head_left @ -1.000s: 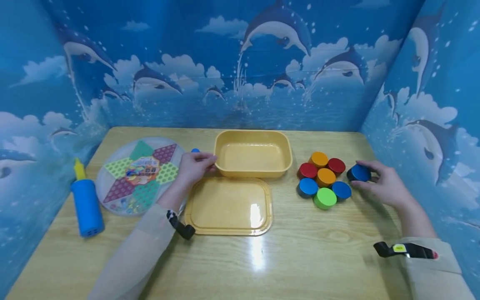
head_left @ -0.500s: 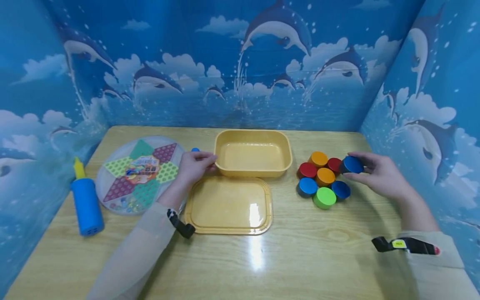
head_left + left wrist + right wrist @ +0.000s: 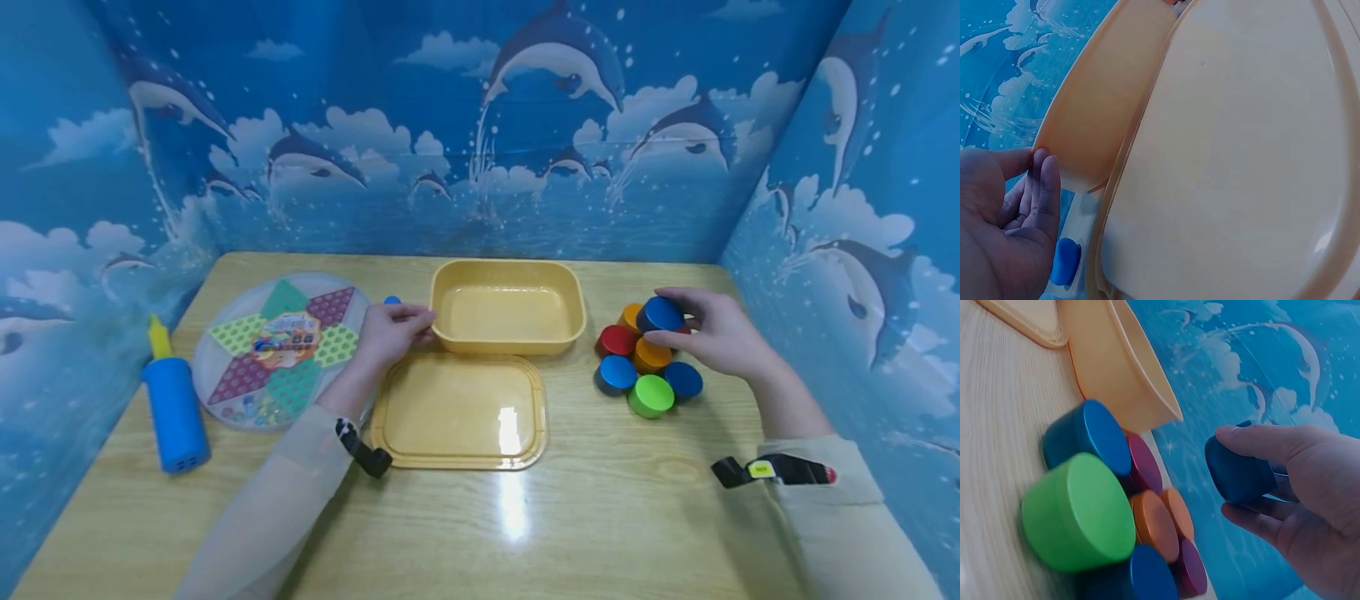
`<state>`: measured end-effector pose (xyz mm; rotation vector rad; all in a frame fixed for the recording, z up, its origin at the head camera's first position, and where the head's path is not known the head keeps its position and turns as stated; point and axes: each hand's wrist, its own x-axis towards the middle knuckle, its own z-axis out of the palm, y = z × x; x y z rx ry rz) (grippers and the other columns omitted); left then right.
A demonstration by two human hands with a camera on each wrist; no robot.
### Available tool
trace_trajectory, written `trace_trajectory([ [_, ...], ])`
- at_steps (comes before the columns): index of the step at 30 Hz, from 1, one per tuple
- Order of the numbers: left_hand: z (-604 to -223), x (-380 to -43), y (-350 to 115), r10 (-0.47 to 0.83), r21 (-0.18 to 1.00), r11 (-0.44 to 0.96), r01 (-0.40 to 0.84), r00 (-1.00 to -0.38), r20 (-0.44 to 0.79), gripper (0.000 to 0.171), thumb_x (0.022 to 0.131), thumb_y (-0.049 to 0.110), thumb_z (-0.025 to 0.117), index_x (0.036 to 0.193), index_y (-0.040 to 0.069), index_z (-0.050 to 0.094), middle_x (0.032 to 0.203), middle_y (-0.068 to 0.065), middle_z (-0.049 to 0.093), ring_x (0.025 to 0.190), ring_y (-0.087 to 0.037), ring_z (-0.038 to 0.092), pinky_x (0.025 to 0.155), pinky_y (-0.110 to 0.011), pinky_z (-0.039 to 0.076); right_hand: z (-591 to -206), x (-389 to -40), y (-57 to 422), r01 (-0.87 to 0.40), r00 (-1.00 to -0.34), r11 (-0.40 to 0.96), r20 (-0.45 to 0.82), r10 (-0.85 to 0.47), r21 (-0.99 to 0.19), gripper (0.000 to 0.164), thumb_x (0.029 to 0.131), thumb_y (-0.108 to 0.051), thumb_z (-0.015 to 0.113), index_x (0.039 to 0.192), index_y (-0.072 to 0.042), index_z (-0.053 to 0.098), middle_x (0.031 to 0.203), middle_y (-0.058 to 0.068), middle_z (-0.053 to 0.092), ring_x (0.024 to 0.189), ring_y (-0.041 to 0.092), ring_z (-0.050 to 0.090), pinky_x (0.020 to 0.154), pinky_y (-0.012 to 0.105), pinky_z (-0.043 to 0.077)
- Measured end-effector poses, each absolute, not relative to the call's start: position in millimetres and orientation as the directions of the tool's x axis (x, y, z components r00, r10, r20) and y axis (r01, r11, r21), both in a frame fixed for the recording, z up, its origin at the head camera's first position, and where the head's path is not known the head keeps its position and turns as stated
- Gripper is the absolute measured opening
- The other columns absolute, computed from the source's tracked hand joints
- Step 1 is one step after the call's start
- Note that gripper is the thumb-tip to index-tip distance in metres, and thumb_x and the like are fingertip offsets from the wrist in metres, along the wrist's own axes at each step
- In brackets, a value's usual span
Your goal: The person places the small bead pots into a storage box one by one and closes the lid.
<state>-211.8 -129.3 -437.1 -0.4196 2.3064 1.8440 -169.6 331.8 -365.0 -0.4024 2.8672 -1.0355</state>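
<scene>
"7 tubs (image 3: pixel 651 357) cluster in the head view; what's above?"

"1 blue tub (image 3: pixel 660 315), pinched by the right hand (image 3: pixel 720 332). The left hand (image 3: pixel 392 337) pinches a yellow box (image 3: pixel 510 345) at its left end."

"Left wrist?"

"Same pinch, near the yellow lid (image 3: pixel 1229 144)."

"Right wrist?"

"That blue tub, between thumb (image 3: pixel 1260 440) and fingers (image 3: pixel 1257 523)."

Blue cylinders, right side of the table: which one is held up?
The blue cylinder pinched by the right hand; the other two blue ones stand on the table, either side of the green cylinder.
</scene>
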Motion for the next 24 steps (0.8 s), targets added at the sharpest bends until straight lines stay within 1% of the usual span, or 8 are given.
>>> trace_trajectory([
  [2, -437, -211, -129, -0.116, 0.930, 0.198, -0.311, -0.949, -0.293, 0.029, 0.102, 0.022, 0.076, 0.121, 0.001, 0.074, 0.106, -0.016, 0.074, 0.086, -0.021, 0.076, 0.079, -0.032, 0.066, -365, -173, 326, -0.237, -0.959, 0.739, 0.031, -0.281, -0.630, 0.070, 0.096, -0.027, 0.083, 0.151, 0.003, 0.052, 0.144, 0.026, 0.058, 0.111, 0.041, 0.066, 0.086, 0.029, 0.063],
  [4, -437, -211, -130, -0.112, 0.932, 0.193, -0.307, -0.950, -0.290, 0.029, 0.102, 0.022, 0.076, 0.121, 0.001, 0.074, 0.107, -0.016, 0.074, 0.087, -0.021, 0.076, 0.079, -0.032, 0.066, -364, -175, 320, -0.242, -0.956, 0.734, 0.027, -0.291, -0.634, 0.071, 0.096, -0.028, 0.083, 0.152, 0.002, 0.052, 0.144, 0.025, 0.058, 0.110, 0.040, 0.067, 0.081, 0.022, 0.060],
  [7, -436, -210, -129, -0.112, 0.935, 0.183, -0.305, -0.951, -0.288, 0.028, 0.102, 0.021, 0.076, 0.121, 0.000, 0.074, 0.106, -0.017, 0.074, 0.086, -0.021, 0.077, 0.079, -0.031, 0.066, -363, -179, 312, -0.250, -0.951, 0.726, 0.024, -0.307, -0.641, 0.071, 0.096, -0.028, 0.083, 0.153, 0.002, 0.051, 0.146, 0.025, 0.057, 0.114, 0.042, 0.066, 0.087, 0.036, 0.064],
  [9, -436, -210, -129, -0.112, 0.936, 0.182, -0.303, -0.952, -0.286, 0.028, 0.102, 0.020, 0.076, 0.121, 0.000, 0.074, 0.106, -0.017, 0.074, 0.086, -0.021, 0.077, 0.078, -0.031, 0.066, -362, -181, 307, -0.258, -0.948, 0.718, 0.027, -0.316, -0.646, 0.071, 0.096, -0.028, 0.083, 0.153, 0.002, 0.051, 0.147, 0.025, 0.056, 0.116, 0.042, 0.066, 0.092, 0.050, 0.063],
  [11, -436, -210, -129, -0.114, 0.935, 0.185, -0.302, -0.952, -0.285, 0.028, 0.102, 0.020, 0.076, 0.121, 0.000, 0.074, 0.105, -0.017, 0.074, 0.085, -0.021, 0.077, 0.078, -0.031, 0.066, -362, -183, 302, -0.269, -0.945, 0.716, 0.034, -0.325, -0.644, 0.070, 0.097, -0.027, 0.082, 0.153, 0.002, 0.052, 0.147, 0.024, 0.056, 0.117, 0.042, 0.065, 0.094, 0.059, 0.059],
  [14, -437, -211, -129, -0.115, 0.935, 0.189, -0.299, -0.953, -0.281, 0.028, 0.102, 0.020, 0.076, 0.121, 0.000, 0.074, 0.105, -0.017, 0.074, 0.084, -0.020, 0.077, 0.077, -0.031, 0.066, -361, -186, 296, -0.281, -0.942, 0.712, 0.045, -0.332, -0.644, 0.067, 0.097, -0.026, 0.082, 0.151, 0.002, 0.053, 0.146, 0.023, 0.058, 0.118, 0.040, 0.064, 0.097, 0.062, 0.057],
  [20, -438, -211, -130, -0.114, 0.939, 0.180, -0.292, -0.955, -0.275, 0.028, 0.101, 0.020, 0.076, 0.120, -0.001, 0.074, 0.105, -0.018, 0.074, 0.084, -0.021, 0.077, 0.077, -0.031, 0.066, -361, -192, 282, -0.280, -0.938, 0.688, 0.039, -0.343, -0.669, 0.066, 0.095, -0.024, 0.084, 0.150, 0.001, 0.055, 0.147, 0.021, 0.058, 0.125, 0.039, 0.060, 0.106, 0.061, 0.052],
  [24, -438, -212, -130, -0.111, 0.939, 0.179, -0.295, -0.954, -0.279, 0.029, 0.102, 0.020, 0.076, 0.121, -0.001, 0.074, 0.106, -0.018, 0.074, 0.084, -0.020, 0.076, 0.077, -0.031, 0.066, -363, -196, 274, -0.283, -0.935, 0.680, 0.037, -0.353, -0.676, 0.068, 0.095, -0.026, 0.084, 0.150, 0.000, 0.055, 0.148, 0.019, 0.057, 0.127, 0.038, 0.060, 0.107, 0.060, 0.052],
])
